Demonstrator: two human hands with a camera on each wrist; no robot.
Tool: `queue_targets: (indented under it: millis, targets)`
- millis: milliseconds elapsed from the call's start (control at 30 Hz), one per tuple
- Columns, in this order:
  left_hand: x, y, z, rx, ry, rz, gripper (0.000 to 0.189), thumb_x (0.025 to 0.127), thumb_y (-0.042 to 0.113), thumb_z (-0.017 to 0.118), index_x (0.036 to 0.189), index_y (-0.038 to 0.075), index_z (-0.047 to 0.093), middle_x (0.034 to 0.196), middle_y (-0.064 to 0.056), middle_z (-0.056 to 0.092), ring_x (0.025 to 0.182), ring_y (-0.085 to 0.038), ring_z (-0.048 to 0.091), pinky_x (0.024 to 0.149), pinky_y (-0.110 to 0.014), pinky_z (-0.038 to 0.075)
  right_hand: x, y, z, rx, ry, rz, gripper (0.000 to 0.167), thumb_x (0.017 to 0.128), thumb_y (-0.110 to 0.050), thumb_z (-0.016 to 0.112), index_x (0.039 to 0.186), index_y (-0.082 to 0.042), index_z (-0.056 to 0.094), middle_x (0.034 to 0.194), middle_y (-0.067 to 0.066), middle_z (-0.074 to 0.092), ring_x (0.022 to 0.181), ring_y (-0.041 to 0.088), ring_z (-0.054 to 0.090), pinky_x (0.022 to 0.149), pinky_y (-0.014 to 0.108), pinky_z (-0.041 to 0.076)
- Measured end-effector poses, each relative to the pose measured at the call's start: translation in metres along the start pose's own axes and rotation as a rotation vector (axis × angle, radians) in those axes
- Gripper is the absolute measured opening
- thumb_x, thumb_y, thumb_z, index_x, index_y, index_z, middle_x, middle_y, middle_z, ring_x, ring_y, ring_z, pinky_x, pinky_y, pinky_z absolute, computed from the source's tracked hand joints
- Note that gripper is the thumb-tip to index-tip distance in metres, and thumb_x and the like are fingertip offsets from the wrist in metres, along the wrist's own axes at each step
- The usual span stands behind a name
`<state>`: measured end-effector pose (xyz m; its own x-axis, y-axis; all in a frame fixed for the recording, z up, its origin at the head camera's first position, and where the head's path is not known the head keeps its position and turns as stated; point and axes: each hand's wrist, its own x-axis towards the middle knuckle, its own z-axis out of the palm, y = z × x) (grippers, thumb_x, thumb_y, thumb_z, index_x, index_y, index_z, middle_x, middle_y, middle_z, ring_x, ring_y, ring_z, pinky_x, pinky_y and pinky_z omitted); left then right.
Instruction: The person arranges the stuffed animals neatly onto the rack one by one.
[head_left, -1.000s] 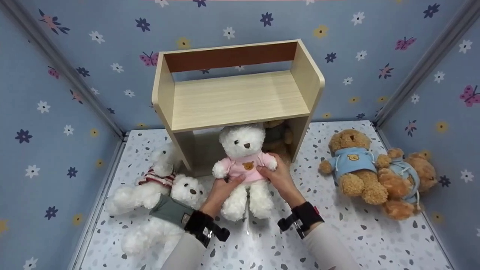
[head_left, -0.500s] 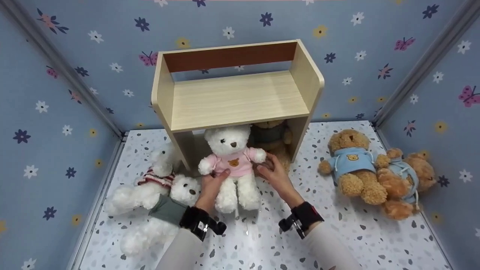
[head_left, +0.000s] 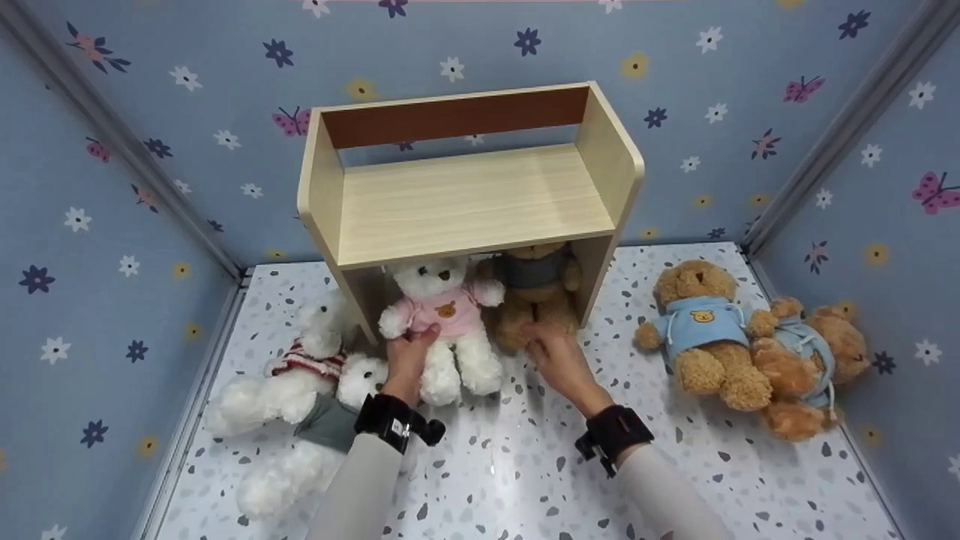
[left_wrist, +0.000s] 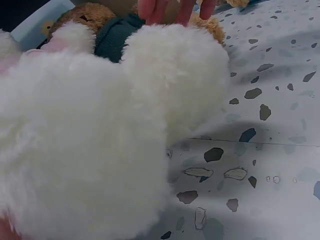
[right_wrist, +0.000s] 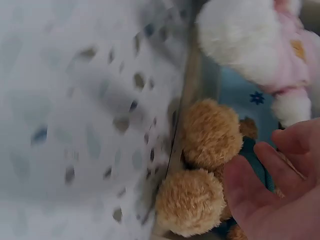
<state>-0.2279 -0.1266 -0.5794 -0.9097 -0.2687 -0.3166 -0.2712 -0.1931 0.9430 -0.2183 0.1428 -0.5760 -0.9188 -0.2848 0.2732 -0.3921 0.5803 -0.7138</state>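
A white teddy bear [head_left: 457,319] in a pink shirt sits upright in the lower left of the shelf opening, legs toward the front. My left hand [head_left: 407,364] grips its side, thumb over the shirt's lower edge. White fur [left_wrist: 80,135] fills much of the left wrist view. Beside it, in the same opening, sits a brown teddy bear [head_left: 536,300] in a dark green shirt, its head mostly hidden by the upper board. My right hand [head_left: 559,360] is at this bear's legs. In the right wrist view its fingers [right_wrist: 245,187] are loosely bent, holding nothing, near the brown feet [right_wrist: 192,202].
A two-level wooden shelf [head_left: 480,202] stands against the flowered back wall. Left of it lie two white bears, one in a striped shirt [head_left: 311,364], one in a grey-green shirt [head_left: 326,424]. Two brown bears in blue hoodies [head_left: 701,322] lie at the right on the speckled floor.
The white bear in pink has moved left and back into the lower opening with my left hand. My right hand has let go of it and is now by the brown bear's legs.
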Motion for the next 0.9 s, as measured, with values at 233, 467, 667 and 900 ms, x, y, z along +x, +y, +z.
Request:
queue_targets:
  millis: [233, 467, 667, 900]
  targets:
    - [0.012, 0.002, 0.007, -0.039, -0.003, 0.04, 0.063, 0.096, 0.01, 0.073, 0.15, -0.001, 0.043, 0.153, -0.02, 0.047, 0.143, -0.032, 0.043, 0.121, -0.04, 0.03, 0.015, 0.015, 0.016, -0.642, 0.064, -0.392, 0.052, 0.082, -0.008, 0.081, 0.132, -0.019, 0.069, 0.143, 0.013, 0.059, 0.122, 0.045, 0.058, 0.091, 0.064, 0.051]
    - [0.019, 0.002, 0.013, -0.002, -0.05, -0.016, 0.06, 0.099, 0.013, 0.069, 0.15, -0.003, 0.042, 0.155, -0.022, 0.044, 0.144, -0.035, 0.04, 0.121, -0.043, 0.031, 0.02, 0.025, 0.018, -0.806, 0.151, -0.476, 0.056, 0.076, -0.016, 0.085, 0.129, -0.028, 0.069, 0.138, 0.006, 0.062, 0.119, 0.04, 0.058, 0.088, 0.064, 0.051]
    - [0.031, 0.006, 0.013, 0.025, -0.073, -0.062, 0.064, 0.101, 0.019, 0.067, 0.151, -0.008, 0.039, 0.158, -0.023, 0.04, 0.148, -0.037, 0.035, 0.122, -0.044, 0.029, 0.019, 0.028, 0.012, -0.758, -0.027, -0.319, 0.064, 0.075, -0.014, 0.09, 0.134, -0.026, 0.067, 0.147, 0.009, 0.058, 0.13, 0.045, 0.054, 0.1, 0.078, 0.039]
    - [0.045, 0.008, 0.022, 0.004, -0.06, -0.006, 0.05, 0.101, 0.016, 0.067, 0.142, -0.004, 0.048, 0.146, -0.02, 0.05, 0.136, -0.033, 0.046, 0.118, -0.041, 0.034, 0.014, 0.033, 0.011, -0.751, -0.095, -0.245, 0.065, 0.082, -0.015, 0.085, 0.142, -0.027, 0.064, 0.155, 0.008, 0.052, 0.137, 0.046, 0.049, 0.103, 0.079, 0.035]
